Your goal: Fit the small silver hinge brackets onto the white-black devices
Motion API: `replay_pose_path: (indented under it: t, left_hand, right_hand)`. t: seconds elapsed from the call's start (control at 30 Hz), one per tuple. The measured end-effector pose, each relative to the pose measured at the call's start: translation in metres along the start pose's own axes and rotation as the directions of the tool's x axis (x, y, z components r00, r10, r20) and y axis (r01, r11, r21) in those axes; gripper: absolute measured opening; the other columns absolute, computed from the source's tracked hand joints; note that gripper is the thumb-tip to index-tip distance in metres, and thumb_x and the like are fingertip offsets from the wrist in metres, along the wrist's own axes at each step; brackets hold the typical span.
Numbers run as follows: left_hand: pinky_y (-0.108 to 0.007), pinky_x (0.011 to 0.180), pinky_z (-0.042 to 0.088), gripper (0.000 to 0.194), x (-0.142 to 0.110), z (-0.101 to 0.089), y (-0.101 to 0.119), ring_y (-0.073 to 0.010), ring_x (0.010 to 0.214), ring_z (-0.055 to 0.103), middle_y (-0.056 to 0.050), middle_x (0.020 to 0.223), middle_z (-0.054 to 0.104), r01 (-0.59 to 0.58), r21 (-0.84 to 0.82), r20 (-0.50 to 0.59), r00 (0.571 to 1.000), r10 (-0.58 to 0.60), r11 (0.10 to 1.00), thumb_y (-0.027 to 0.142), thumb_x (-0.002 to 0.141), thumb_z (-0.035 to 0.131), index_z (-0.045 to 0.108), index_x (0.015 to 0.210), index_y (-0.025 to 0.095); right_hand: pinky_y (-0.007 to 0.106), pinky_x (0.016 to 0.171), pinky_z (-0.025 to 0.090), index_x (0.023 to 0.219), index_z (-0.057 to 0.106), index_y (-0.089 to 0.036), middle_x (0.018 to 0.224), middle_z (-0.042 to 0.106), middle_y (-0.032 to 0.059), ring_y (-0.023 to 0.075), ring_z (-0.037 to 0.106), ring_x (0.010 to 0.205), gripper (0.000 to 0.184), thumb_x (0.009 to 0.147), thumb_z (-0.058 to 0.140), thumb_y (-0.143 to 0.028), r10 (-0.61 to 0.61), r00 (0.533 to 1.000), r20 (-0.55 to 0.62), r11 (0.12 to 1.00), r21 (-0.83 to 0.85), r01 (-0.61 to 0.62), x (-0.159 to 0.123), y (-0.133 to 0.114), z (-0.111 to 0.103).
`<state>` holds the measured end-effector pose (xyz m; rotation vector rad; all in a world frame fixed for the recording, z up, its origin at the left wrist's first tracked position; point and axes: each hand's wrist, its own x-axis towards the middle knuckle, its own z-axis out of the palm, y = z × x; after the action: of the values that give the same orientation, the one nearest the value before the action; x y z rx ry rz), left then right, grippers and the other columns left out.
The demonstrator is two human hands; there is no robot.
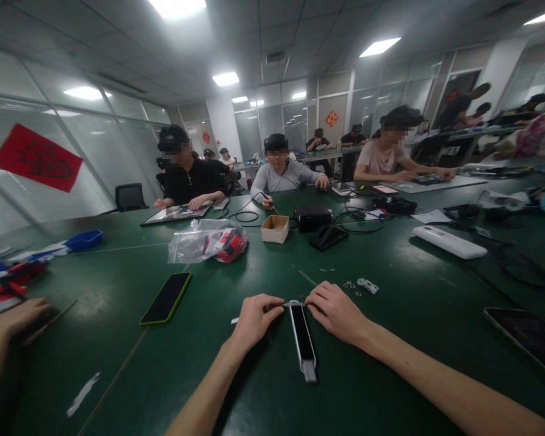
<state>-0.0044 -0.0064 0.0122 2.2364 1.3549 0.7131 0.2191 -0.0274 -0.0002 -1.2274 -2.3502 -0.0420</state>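
Note:
A slim device [302,336] with a white frame and a long black face lies on the green table [263,399]. Its near end carries a short grey, plug-like tip [309,372]. My left hand [257,318] is at the left of its far end, thumb and fingers pinched together. From the other side, my right hand [336,312] pinches close to the same end. Whatever sits between the fingertips is small and mostly hidden; a thin bit shows there. Past my right hand are a small silvery part [367,285] and several tiny pieces [349,284].
A phone with a green edge [167,298] lies left, near another person's hand [20,315]. Beyond are a plastic bag with red parts [227,241], a small box [275,229] and a black box [313,218]. A white device [449,241] and a dark phone [529,336] lie right.

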Motion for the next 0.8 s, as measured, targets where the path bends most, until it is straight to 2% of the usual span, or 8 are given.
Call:
replay_pose_path:
  t: [0.13,0.3,0.8]
  left_hand:
    - [-0.025,0.071,0.045,0.02,0.0,0.0,0.003,-0.0151,0.073,0.061,0.0,0.087,0.072,0.01,-0.004,0.012,1.0,-0.009,1.0,0.029,0.081,0.059,0.072,0.095,0.024]
    - [-0.025,0.071,0.045,0.019,0.0,0.003,0.005,-0.0156,0.073,0.06,-0.002,0.084,0.07,-0.044,0.0,-0.016,0.999,0.044,0.999,0.029,0.081,0.059,0.072,0.094,0.023]
    - [-0.025,0.072,0.045,0.02,0.0,0.01,0.0,-0.0156,0.075,0.06,-0.003,0.086,0.068,-0.087,0.015,-0.035,0.996,0.088,0.996,0.03,0.084,0.058,0.072,0.095,0.023]
  right_hand:
    - [0.031,0.072,0.043,0.095,0.064,-0.017,0.093,0.064,0.0069,0.0182,0.054,0.086,0.019,0.089,0.046,-0.017,0.002,1.0,-0.003,1.0,-0.004,-0.002,0.0,0.001,0.001]
    - [0.031,0.071,0.043,0.095,0.064,-0.016,0.092,0.064,0.007,0.0184,0.054,0.086,0.019,0.089,0.046,-0.016,-0.004,1.0,-0.01,1.0,-0.008,0.004,0.0,0.0,0.0]
    - [0.033,0.073,0.042,0.094,0.065,-0.015,0.092,0.064,0.0078,0.0197,0.052,0.087,0.019,0.089,0.046,-0.016,-0.023,1.0,-0.013,1.0,-0.019,0.023,0.001,0.0,0.0]
